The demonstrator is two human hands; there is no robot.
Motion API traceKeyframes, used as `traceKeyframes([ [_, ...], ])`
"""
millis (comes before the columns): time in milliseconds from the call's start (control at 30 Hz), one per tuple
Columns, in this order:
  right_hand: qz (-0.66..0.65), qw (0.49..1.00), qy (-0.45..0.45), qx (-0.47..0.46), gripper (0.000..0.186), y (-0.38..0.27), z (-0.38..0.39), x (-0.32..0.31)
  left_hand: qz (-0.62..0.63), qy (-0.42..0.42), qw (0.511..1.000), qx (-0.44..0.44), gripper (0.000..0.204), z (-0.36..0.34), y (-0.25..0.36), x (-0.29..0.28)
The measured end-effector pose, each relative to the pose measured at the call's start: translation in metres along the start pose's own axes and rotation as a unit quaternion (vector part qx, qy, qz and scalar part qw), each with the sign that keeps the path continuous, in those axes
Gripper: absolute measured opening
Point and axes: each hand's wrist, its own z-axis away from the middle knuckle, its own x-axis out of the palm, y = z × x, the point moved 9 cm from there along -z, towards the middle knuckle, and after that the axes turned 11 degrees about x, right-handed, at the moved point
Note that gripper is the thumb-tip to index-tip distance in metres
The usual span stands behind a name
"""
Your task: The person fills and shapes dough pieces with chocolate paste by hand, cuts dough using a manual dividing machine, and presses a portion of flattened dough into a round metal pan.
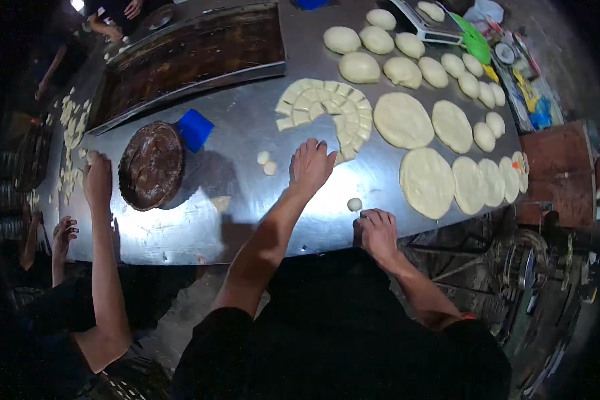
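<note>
My left hand [311, 165] reaches over the metal table with its fingers spread, close below a flat round of dough [307, 107] cut into small pieces. Part of that round is gone, leaving an open arc. My right hand [378, 233] is at the table's near edge, its fingers bent and slightly apart. Just beyond its fingertips lies a small dough ball [355, 205], apart from the hand as far as I can see. Two more little dough balls [267, 163] sit left of my left hand. Both palms are hidden.
Flattened dough rounds [403, 120] and several large dough balls [359, 68] cover the right side. A scale [433, 30] stands behind. On the left are a dark-filled pan [151, 167], a blue scraper [195, 130], a long tray [193, 60] and a co-worker's hand [97, 175].
</note>
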Motion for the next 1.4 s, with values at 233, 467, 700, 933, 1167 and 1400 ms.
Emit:
traceKeyframes([
  [233, -0.157, 0.987, -0.045, -0.008, 0.018, 0.011, -0.020, 0.035, 0.173, -0.014, 0.985, -0.018, 0.030, 0.024, 0.014, -0.001],
  [467, -0.220, 0.971, 0.067, 0.062, 0.011, 0.025, -0.069, 0.036, -0.057, 0.017, 0.993, 0.104, 0.027, 0.153, 0.020, -0.074],
  [700, -0.147, 0.989, -0.006, -0.008, 0.004, 0.041, -0.048, 0.031, -0.121, 0.114, 0.976, -0.138, 0.028, 0.176, -0.041, -0.086],
  [933, -0.251, 0.960, -0.123, -0.026, 0.016, -0.011, -0.003, 0.060, 0.024, 0.033, 0.997, -0.067, 0.025, 0.148, -0.007, -0.068],
  [1167, -0.348, 0.908, -0.136, 0.190, 0.048, -0.036, -0.105, 0.075, -0.014, -0.013, 0.998, -0.057, 0.025, 0.198, -0.010, -0.098],
  [1400, -0.112, 0.986, -0.017, -0.120, 0.042, -0.120, -0.162, 0.072, 0.440, 0.228, 0.780, -0.381, 0.021, 0.217, -0.068, -0.120],
])
